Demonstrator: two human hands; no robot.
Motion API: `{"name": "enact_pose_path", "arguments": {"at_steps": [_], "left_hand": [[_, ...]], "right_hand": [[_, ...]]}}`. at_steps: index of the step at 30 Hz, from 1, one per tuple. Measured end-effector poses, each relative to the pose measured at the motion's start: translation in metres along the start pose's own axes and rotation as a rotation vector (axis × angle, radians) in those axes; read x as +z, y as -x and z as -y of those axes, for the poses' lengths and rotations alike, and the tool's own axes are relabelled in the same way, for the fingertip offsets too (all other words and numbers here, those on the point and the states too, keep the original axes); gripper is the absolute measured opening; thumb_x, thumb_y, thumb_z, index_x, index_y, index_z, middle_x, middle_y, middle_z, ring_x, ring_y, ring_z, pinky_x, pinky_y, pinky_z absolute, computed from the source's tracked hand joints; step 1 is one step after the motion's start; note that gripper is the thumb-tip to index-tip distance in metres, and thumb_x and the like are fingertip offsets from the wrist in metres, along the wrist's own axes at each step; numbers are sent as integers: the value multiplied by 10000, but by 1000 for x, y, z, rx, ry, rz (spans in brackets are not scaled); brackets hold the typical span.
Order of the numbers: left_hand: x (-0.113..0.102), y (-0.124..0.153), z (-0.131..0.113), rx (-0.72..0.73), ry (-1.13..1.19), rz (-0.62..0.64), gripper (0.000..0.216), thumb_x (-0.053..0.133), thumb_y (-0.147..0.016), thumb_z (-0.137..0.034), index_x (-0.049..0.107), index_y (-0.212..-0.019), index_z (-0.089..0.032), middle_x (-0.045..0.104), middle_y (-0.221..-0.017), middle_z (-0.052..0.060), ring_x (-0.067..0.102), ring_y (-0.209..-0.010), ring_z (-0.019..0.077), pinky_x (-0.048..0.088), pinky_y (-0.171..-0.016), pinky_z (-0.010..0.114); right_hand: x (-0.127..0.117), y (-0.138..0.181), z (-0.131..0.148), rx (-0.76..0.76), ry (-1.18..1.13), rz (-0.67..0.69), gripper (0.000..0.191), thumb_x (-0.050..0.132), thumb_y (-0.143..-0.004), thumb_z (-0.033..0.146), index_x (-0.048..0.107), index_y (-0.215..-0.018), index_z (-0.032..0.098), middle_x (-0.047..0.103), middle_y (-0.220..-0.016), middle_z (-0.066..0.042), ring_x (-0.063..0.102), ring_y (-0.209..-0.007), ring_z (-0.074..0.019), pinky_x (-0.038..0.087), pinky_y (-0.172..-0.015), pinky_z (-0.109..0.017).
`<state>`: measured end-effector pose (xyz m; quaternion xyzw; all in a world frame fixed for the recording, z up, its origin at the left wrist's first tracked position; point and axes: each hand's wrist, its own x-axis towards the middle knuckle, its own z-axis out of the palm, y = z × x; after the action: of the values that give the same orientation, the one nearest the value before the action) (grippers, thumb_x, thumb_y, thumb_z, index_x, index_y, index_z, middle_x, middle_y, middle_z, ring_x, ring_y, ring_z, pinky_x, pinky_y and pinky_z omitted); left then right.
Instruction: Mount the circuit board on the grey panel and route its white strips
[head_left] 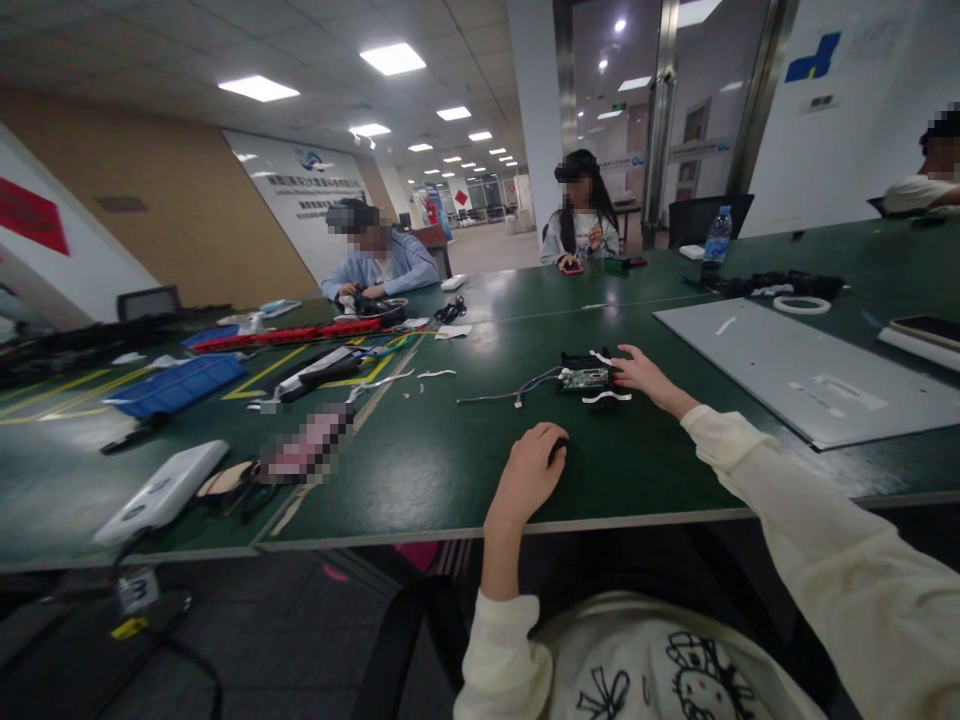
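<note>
My left hand (pixel 531 470) rests on the green table (pixel 420 470) near its front edge, fingers curled over a small dark object I cannot make out. My right hand (pixel 643 375) reaches forward, sleeve pulled to the wrist, its fingers touching a small black device with a green circuit board (pixel 583 378). White strips lie on and beside that device. A thin cable with a white connector (pixel 510 392) trails left from it across the table.
A large grey panel (pixel 795 365) lies to the right. At left lie a blue tray (pixel 176 385), a white box (pixel 161 492), a long red part (pixel 289 335) and tools. Three other people sit along the far side. A water bottle (pixel 718 235) stands far right.
</note>
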<state>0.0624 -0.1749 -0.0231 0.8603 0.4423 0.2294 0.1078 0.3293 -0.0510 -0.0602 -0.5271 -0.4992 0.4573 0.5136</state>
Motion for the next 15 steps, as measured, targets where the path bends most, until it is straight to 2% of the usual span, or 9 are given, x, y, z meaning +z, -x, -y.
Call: {"name": "enact_pose_path", "arguments": {"at_steps": [4, 8, 10, 12, 14, 15], "left_hand": [[2, 0, 2, 10, 0, -8, 218, 436, -910, -182, 572, -1076, -223, 591, -1135, 41, 561, -1048, 196, 447, -954, 367], [3, 0, 3, 5, 3, -13, 226, 448, -898, -159, 577, -1071, -227, 593, -1125, 38, 564, -1044, 193, 447, -956, 369], [2, 0, 3, 8, 7, -12, 231, 447, -896, -152, 577, -1073, -225, 592, -1131, 39, 563, -1048, 190, 448, -956, 369], [1, 1, 3, 12, 12, -4, 235, 443, -900, -156, 575, -1083, -224, 587, -1147, 41, 559, -1060, 191, 449, -955, 369], [-1, 1, 3, 13, 17, 4, 239, 441, -903, -163, 572, -1093, -225, 581, -1163, 42, 555, -1071, 191, 451, -953, 368], [-1, 1, 3, 13, 18, 7, 241, 440, -903, -165, 571, -1096, -226, 580, -1168, 41, 554, -1076, 191, 450, -953, 367]], "right_hand": [[-21, -13, -6, -236, 657, -184, 590, 513, -864, 439, 405, -1384, 180, 618, -1191, -130, 601, -1046, -270, 448, -954, -428], [-71, -33, -12, -307, 977, -437, 527, 418, -897, 385, 470, -1334, 96, 552, -1269, -190, 513, -1172, -296, 378, -1013, -412], [-102, -39, -20, -289, 1109, -585, 501, 385, -902, 360, 503, -1300, 79, 488, -1330, -213, 437, -1245, -317, 321, -1046, -436], [-131, -41, -31, -216, 1225, -672, 522, 392, -894, 388, 501, -1305, 86, 379, -1416, -233, 336, -1311, -369, 275, -1048, -498], [-156, -41, -43, -95, 1277, -682, 557, 390, -888, 442, 490, -1320, 104, 289, -1463, -253, 268, -1338, -418, 269, -1016, -555], [-166, -42, -48, -9, 1268, -649, 576, 386, -884, 462, 485, -1327, 108, 291, -1455, -265, 282, -1327, -432, 278, -996, -571]]}}
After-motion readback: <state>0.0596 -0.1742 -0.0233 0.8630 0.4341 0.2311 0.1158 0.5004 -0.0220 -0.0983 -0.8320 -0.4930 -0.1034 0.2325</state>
